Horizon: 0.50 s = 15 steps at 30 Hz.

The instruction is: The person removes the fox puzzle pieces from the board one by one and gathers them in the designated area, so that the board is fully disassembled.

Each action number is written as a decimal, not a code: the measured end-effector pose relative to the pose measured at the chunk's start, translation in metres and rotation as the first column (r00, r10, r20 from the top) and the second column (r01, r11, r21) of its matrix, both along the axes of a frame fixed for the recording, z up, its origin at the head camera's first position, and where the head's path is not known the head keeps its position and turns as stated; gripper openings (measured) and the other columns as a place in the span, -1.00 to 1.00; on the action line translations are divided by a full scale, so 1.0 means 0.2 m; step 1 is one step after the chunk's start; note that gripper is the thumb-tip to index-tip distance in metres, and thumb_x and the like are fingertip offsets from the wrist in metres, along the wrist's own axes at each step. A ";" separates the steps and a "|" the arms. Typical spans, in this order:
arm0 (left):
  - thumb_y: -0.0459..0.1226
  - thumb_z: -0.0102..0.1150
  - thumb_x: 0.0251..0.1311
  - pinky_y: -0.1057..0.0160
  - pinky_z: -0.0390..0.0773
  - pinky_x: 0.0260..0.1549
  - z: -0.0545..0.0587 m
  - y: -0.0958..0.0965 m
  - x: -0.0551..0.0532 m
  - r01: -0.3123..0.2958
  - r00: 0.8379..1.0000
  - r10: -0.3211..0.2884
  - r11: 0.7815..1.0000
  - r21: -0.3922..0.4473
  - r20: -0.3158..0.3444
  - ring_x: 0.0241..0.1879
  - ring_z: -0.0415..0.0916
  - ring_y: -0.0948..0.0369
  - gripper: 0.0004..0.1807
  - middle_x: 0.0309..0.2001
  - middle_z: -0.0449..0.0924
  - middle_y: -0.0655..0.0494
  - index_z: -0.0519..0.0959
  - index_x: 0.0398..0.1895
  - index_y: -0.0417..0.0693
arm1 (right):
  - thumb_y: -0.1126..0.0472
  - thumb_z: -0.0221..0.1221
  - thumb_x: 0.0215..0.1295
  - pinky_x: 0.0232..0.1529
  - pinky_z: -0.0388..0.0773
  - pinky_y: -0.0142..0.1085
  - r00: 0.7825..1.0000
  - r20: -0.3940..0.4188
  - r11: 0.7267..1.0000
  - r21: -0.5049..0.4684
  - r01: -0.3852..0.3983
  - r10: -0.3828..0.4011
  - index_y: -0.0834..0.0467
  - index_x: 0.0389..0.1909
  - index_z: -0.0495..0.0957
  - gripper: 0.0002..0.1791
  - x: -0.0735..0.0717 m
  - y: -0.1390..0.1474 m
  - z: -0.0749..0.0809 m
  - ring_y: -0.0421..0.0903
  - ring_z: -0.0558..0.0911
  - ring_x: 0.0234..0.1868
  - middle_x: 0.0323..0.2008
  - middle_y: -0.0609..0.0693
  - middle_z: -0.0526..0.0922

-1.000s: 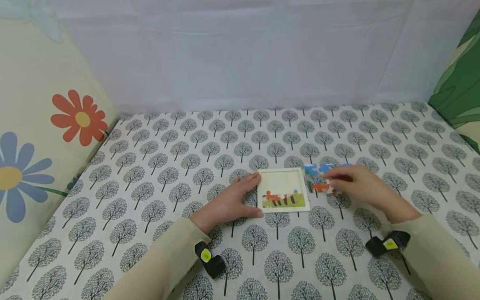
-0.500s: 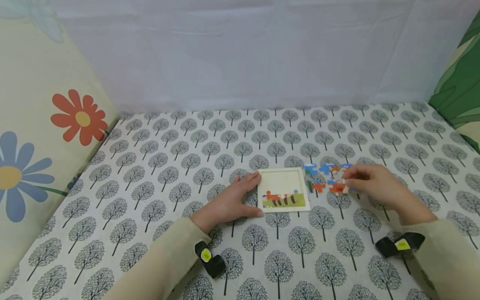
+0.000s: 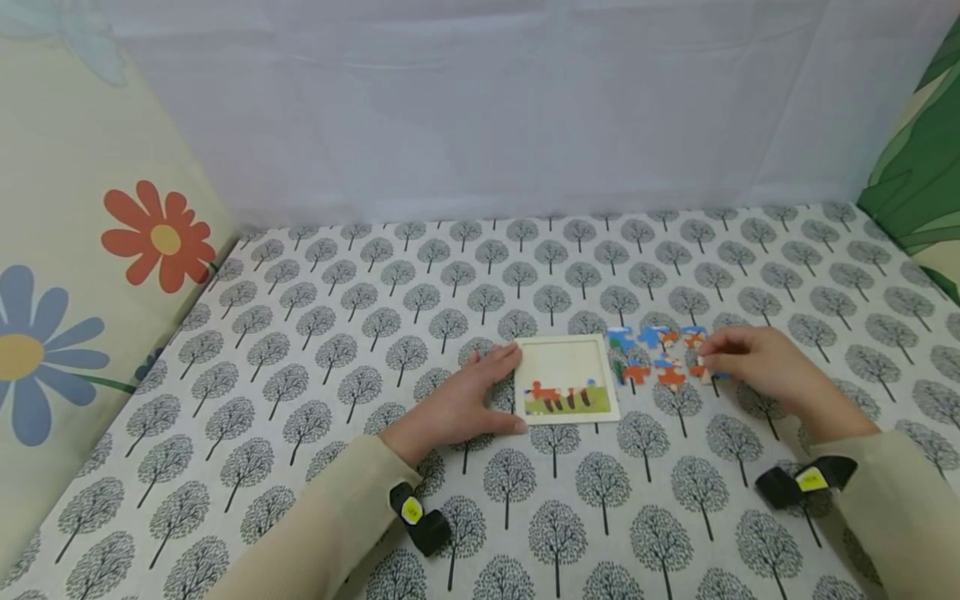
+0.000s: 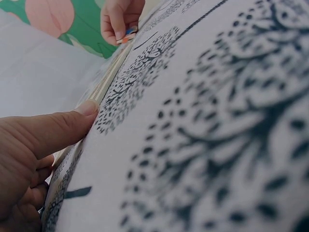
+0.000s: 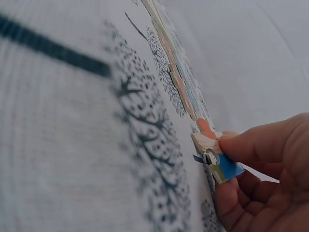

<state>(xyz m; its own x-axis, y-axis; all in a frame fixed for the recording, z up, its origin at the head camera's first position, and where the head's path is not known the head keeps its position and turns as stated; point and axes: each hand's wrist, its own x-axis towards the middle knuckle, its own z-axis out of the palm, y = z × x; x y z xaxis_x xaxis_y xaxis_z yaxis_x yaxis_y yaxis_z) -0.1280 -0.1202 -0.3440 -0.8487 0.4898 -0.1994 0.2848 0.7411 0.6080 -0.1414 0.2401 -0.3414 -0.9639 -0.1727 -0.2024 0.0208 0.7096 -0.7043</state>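
Note:
A pale square puzzle tray (image 3: 562,358) lies on the cloth, with joined pieces (image 3: 567,400) showing green ground and orange figures along its near side. My left hand (image 3: 461,404) rests against its left side, thumb straight at the near corner and fingers along the edge. In the left wrist view that thumb (image 4: 63,126) touches the tray's rim. To the right, my right hand (image 3: 765,367) pinches a blue, orange and white jigsaw piece (image 5: 229,166) between thumb and fingers, at the right end of the loose pieces (image 3: 671,372). The right wrist view shows this piece tilted.
Several loose jigsaw pieces in blue, orange and green lie right of the tray, some close together. A white cloth printed with trees (image 3: 555,533) covers the table. Behind it hangs a white sheet (image 3: 525,108); a flower-printed panel (image 3: 67,208) stands left.
My right hand has moved right, from over the middle of the loose pieces to their right end, uncovering several of them. My left hand and the tray have stayed in place.

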 end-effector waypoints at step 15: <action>-0.04 0.38 -0.11 0.12 -0.33 0.40 0.00 0.00 0.00 0.007 1.000 -0.007 1.000 0.001 -0.009 0.44 -0.25 0.14 0.04 0.46 -0.17 0.15 0.01 0.42 -0.04 | 0.13 0.08 0.32 -0.32 0.47 -0.31 0.999 -0.023 0.995 0.090 -0.031 0.033 0.22 -0.13 0.54 -0.75 -0.01 -0.01 -0.02 -0.02 0.53 -0.20 -0.15 0.14 0.57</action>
<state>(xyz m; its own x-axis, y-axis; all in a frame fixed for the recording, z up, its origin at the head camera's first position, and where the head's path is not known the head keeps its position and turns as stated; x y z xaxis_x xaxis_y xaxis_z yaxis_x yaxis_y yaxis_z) -0.1285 -0.1201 -0.3449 -0.8469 0.4962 -0.1910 0.2960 0.7384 0.6060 -0.1440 0.2372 -0.3446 -0.9632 -0.1854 -0.1946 -0.0194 0.7700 -0.6377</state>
